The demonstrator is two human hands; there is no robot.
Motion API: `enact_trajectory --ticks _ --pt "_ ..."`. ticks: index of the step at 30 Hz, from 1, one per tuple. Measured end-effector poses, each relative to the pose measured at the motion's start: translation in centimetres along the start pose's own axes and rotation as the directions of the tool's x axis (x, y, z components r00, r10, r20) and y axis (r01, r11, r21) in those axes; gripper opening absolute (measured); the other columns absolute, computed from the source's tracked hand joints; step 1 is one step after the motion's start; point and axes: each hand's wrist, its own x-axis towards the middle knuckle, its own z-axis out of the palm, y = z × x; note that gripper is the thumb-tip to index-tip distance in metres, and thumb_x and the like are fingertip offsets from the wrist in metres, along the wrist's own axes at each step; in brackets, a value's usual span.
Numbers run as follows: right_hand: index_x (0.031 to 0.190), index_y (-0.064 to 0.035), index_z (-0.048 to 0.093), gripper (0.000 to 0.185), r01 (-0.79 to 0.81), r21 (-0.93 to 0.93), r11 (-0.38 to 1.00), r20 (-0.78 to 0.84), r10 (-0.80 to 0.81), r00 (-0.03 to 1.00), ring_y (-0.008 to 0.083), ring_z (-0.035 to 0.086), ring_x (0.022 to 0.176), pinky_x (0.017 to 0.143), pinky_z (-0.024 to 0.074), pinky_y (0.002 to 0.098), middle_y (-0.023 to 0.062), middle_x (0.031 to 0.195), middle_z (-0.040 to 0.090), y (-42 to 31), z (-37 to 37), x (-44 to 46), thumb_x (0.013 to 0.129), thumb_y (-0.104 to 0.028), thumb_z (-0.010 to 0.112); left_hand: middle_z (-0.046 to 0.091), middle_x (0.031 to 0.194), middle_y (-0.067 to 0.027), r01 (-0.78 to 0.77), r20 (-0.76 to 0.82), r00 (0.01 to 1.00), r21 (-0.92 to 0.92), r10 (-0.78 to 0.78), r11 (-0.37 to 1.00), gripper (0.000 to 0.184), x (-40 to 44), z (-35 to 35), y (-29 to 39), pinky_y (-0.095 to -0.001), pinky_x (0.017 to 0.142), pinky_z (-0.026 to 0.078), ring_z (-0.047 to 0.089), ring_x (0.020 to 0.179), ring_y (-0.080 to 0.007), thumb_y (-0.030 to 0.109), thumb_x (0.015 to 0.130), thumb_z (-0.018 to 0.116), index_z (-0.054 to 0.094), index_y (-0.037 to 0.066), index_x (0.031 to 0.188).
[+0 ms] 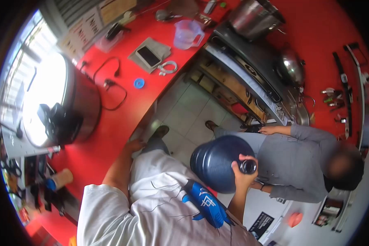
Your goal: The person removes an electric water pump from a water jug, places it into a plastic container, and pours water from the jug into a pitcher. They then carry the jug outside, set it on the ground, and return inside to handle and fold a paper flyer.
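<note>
A large dark-blue water jug (217,164) is held in front of my body, tilted, with its neck pointing to the right. My right hand (244,174) is wrapped round the jug's neck, just below its round mouth (248,166). Low at the left, my left hand (136,146) is beside the red counter's edge, close to my leg. Its fingers are too small and blurred to make out. On the red counter (129,106) lies a small blue cap (139,83).
A co-worker in a grey shirt (291,164) stands close beyond the jug. A large shiny cooker (65,102), cords, a phone (148,55) on a cloth and a clear measuring jug (187,35) are on the counter. A stove (250,61) holds a metal pot (256,18).
</note>
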Motion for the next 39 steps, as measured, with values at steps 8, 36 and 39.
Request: enact_trajectory --ticks 8,36,39 --pt "0.095 -0.0015 0.057 0.034 0.193 0.071 0.979 0.093 -0.199 0.976 0.0182 0.064 0.088 0.086 0.05 0.0324 0.0061 0.089 0.064 -0.5 3.6 11.4 0.068 0.004 0.077 0.065 0.109 -0.0209 -0.022 -0.09 0.994 -0.694 -0.056 0.719 0.035 -14.5 2.2 3.2 -0.0389 0.09 0.047 0.062 0.103 -0.0309 0.028 0.086 0.056 0.068 0.001 0.105" --pt "0.072 -0.0012 0.071 0.025 0.245 -0.737 0.63 0.655 0.577 0.487 0.0176 0.063 0.066 0.06 0.0479 0.0313 0.0096 0.072 0.068 -6.1 42.7 51.6 0.053 -0.015 0.08 0.025 0.156 -0.0147 0.465 0.25 0.729 -0.864 0.637 -0.193 0.105 10.3 -19.1 45.6 -0.0614 0.109 0.02 0.025 0.141 -0.0371 0.089 0.077 0.018 0.023 0.017 0.153" --pt "0.072 0.0003 0.071 0.029 0.251 -0.744 0.619 0.658 0.615 0.433 0.017 0.062 0.065 0.06 0.0482 0.0313 0.0083 0.071 0.066 -6.8 43.7 52.0 0.052 -0.017 0.081 0.027 0.155 -0.0138 0.491 0.26 0.718 -0.846 0.645 -0.205 0.106 10.1 -19.5 46.1 -0.0582 0.109 0.025 0.028 0.141 -0.0344 0.091 0.075 0.019 0.024 0.018 0.152"
